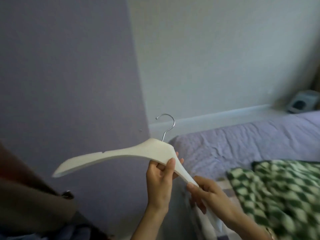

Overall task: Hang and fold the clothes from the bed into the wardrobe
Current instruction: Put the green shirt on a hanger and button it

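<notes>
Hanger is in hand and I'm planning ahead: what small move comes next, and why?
Probably lower the white hanger toward the green checked fabric on the bed: the left hand and right hand both grip it, it is bare, and the fabric lies just right of them.

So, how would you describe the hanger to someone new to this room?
Find the bed with the lilac sheet along the white wall. Before its near corner, the left hand and right hand hold the hanger. It is white and broad-shouldered with a silver hook, unlike the soft green-checked blanket nearby.
</notes>
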